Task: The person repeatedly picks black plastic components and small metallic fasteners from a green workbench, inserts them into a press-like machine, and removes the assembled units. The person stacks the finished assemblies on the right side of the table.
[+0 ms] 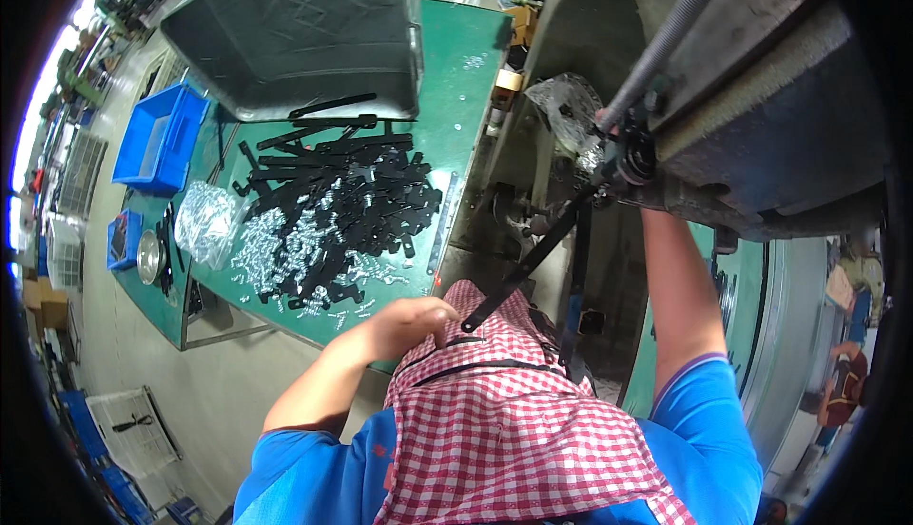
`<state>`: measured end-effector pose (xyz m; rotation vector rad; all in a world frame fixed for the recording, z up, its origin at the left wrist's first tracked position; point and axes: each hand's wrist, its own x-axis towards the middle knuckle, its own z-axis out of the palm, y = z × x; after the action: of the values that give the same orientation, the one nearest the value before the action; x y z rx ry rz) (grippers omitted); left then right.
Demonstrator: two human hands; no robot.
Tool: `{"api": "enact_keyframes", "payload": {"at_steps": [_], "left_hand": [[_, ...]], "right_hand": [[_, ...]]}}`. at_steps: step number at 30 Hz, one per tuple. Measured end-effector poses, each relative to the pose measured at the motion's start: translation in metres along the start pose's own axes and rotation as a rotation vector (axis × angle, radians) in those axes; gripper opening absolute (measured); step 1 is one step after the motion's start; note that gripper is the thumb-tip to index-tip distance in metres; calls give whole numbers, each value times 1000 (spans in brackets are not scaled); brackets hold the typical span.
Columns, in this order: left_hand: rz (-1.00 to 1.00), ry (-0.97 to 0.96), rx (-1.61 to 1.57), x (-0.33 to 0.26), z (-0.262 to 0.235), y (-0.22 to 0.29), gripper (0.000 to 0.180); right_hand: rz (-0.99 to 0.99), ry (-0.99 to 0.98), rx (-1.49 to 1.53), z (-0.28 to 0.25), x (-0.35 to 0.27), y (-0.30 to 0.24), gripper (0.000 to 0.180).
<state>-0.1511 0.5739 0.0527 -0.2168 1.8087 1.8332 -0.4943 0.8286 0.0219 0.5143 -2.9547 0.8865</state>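
Note:
My left hand (411, 325) is in front of the apron, its fingers curled together close to the lower end of a black flat metal bar (521, 273). Whatever those fingers may hold is too small to make out. The bar slants up to the machine's dark working head (632, 159), where a second dark strip hangs down. My right forearm (677, 282) reaches up behind this head. Only a bit of skin shows beyond it, so the right hand's fingers are hidden. To the left, a pile of black metal strips (352, 197) lies with loose silvery fasteners (285, 249) on the green table (452, 97).
A large grey bin (295, 40) lies tipped at the table's far side. Blue boxes (162, 140), a clear plastic bag (207, 221) and a metal bowl (150, 257) stand left. The machine's heavy body (770, 126) blocks the upper right, with another plastic bag (563, 106) beside it.

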Motion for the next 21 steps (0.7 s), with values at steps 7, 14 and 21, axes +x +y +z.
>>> {"api": "enact_keyframes", "payload": {"at_steps": [7,14,21], "left_hand": [[-17,905,640,-26,-97,-47,26],[-69,1267,820,-8,-218,-120,31],[-360,1025,1014,15,-248,-96,60]], "right_hand": [[-126,-188,-429,-18,40,-103,29],[-210,-139,-323,-4,45,-90,22],[-228,-39,-272,-21,28,-79,18]]}}
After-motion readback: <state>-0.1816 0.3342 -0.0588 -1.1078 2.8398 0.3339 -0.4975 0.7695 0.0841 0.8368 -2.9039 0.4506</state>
